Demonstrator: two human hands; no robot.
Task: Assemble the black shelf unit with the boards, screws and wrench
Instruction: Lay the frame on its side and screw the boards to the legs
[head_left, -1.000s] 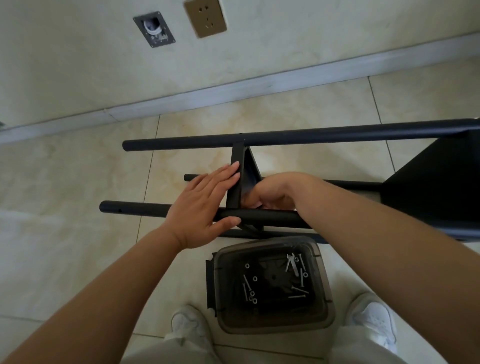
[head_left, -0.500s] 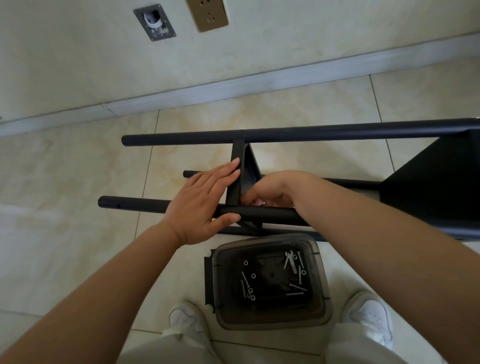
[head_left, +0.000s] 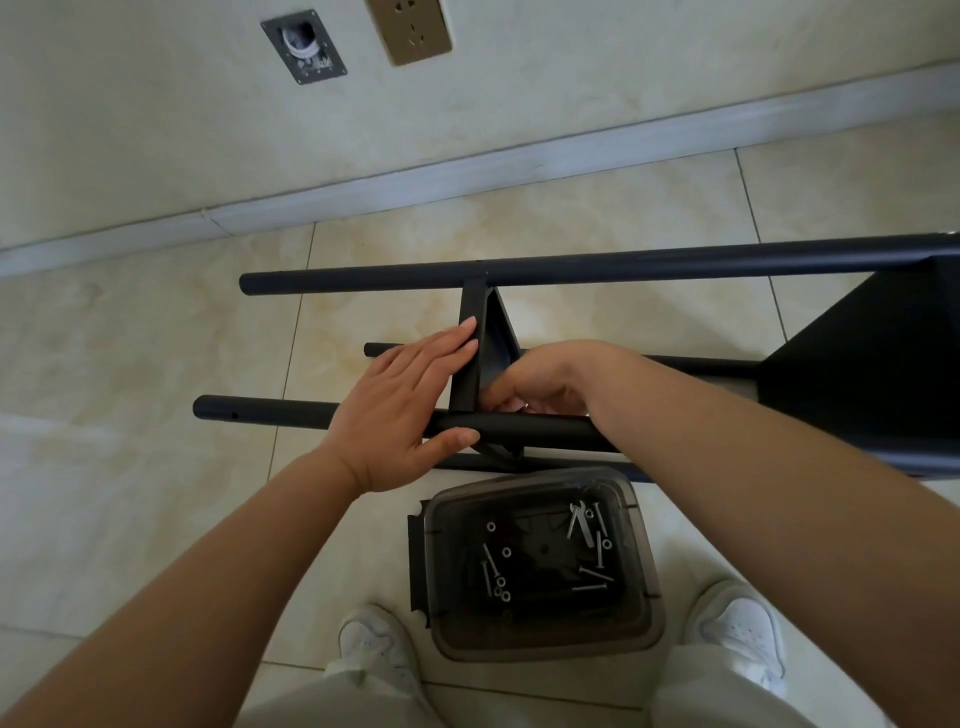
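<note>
The black shelf unit (head_left: 857, 364) lies on its side on the tiled floor (head_left: 130, 364), its poles running across under both hands. The left hand (head_left: 405, 410) lies flat with straight fingers against a black board (head_left: 470, 358), thumb on the near pole (head_left: 291, 415). Just right of it, the right hand (head_left: 540, 379) curls behind the board; what it grips is hidden. Below the hands, a smoky plastic box (head_left: 535, 629) holds screws (head_left: 592, 587) and a small wrench (head_left: 577, 517), between two white shoes (head_left: 737, 634).
</note>
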